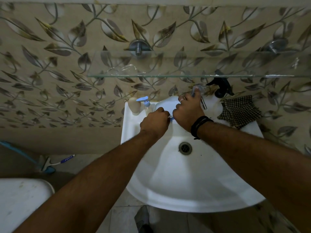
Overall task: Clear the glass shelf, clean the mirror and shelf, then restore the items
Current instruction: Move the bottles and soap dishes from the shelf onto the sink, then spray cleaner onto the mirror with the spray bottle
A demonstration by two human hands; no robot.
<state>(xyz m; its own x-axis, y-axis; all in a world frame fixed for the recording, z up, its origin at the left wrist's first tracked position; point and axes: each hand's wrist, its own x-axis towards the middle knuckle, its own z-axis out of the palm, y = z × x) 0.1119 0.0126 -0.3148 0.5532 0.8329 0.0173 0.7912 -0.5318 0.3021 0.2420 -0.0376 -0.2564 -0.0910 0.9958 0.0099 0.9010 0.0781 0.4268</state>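
**Both hands at the back of the basin; glass shelf bare above**

Fingers: the left hand (pixel 155 119) is curled, fingers (pixel 160 110) pinching a small blue item (pixel 171 118) whose tip shows between the two hands; what it is cannot be told. The right hand (pixel 188 107) is curled beside it, touching or nearly touching the left, and grips a white soap dish (pixel 165 104) by its near edge. The right wrist carries a dark band (pixel 199 126). A metal tap (pixel 202 102) shows just past the right hand.

Task item: the glass shelf (pixel 185 75) runs across the centre and right of the frame, above the hands. It is clear, greenish at the front edge, with smears and residue on top. Its long axis runs left to right, parallel to the wall, and it is held by two round metal brackets (pixel 138 46). Its left end stops at centre frame; its right end runs out of view.

Surroundings: on the basin (pixel 168 182) rim, left of centre, stand a beige bottle (pixel 134 105) and a pump bottle with a blue head (pixel 146 104), close together. At the right, a spray bottle with a black trigger (pixel 220 88) stands beside a checked cloth (pixel 239 111). Open room lies between hands and shelf edge. A toothbrush-like item (pixel 65 159) lies on the floor at lower left.
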